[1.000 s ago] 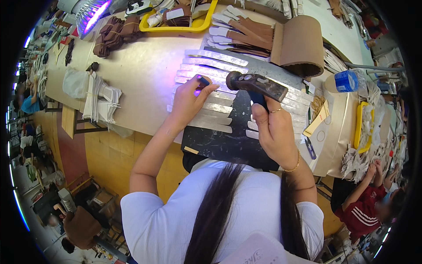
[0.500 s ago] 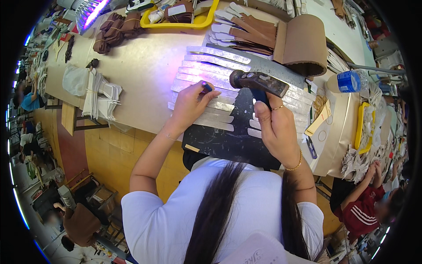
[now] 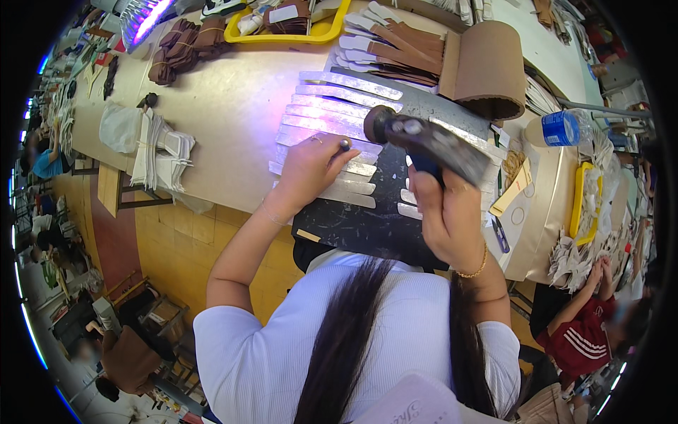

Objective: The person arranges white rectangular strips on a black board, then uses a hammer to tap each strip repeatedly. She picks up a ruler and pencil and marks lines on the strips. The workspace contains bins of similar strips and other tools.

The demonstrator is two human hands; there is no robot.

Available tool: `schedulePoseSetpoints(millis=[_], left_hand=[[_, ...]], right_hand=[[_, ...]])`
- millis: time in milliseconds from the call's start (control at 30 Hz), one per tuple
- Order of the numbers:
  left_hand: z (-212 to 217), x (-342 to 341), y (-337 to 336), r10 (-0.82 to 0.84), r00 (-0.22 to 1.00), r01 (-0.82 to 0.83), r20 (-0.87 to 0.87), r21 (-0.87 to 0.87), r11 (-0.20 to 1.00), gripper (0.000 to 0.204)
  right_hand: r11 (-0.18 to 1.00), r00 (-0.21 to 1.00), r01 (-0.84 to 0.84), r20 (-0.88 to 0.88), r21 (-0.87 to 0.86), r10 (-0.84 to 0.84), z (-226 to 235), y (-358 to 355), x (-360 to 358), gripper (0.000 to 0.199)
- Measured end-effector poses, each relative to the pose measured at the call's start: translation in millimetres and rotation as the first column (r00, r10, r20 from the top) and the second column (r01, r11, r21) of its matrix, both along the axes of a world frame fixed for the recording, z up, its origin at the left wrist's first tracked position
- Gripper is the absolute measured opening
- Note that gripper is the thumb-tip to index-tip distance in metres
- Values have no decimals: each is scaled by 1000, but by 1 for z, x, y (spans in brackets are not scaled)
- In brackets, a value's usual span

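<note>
My right hand (image 3: 452,212) is closed round the dark handle of a hammer (image 3: 434,145), whose metal head is raised above the work board and blurred by motion. My left hand (image 3: 307,169) pinches a short, dark, rod-like punch (image 3: 345,145); only its top end shows above the fingers. Beneath that hand lie rows of silvery flat strips (image 3: 339,92), side by side on a black board (image 3: 353,233). More strips show on the right, partly behind the hammer and my right hand. Where the punch's lower end rests, I cannot tell.
Brown and white cut pieces (image 3: 395,42) lie beyond the board beside a brown cardboard roll (image 3: 491,67). A yellow tray (image 3: 282,39) stands at the back. A bottle (image 3: 558,129) and a cutter knife (image 3: 500,237) are on the right, white bundles (image 3: 161,152) on the left. Other people sit nearby.
The hammer head has swung slightly right and tilted, and it is now blurred. My left hand has turned a little, with the punch shifting slightly right.
</note>
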State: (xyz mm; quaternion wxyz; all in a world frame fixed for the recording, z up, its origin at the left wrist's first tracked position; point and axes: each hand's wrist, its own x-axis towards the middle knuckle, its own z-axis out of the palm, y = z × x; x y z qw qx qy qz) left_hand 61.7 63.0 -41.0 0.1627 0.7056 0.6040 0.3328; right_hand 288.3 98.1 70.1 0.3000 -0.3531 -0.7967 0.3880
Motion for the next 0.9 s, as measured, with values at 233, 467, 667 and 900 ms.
schedulePoseSetpoints(millis=[233,467,667,900], left_hand=[[-3,-1,1,-58,997,60,-54,46,997,18],[-6,-2,0,74,982,-65,173,-61,996,23],[2,1,-2,138,962,-117,238,-99,988,24],[17,0,-18,170,917,-98,360,-210,973,21]], right_hand=[[993,932,-122,345,9,111,-11,-3,-10,43],[998,997,61,49,29,-62,1,-12,5,24],[998,998,48,47,30,-49,0,-15,6,22],[997,996,75,36,20,-76,-6,-16,7,23]])
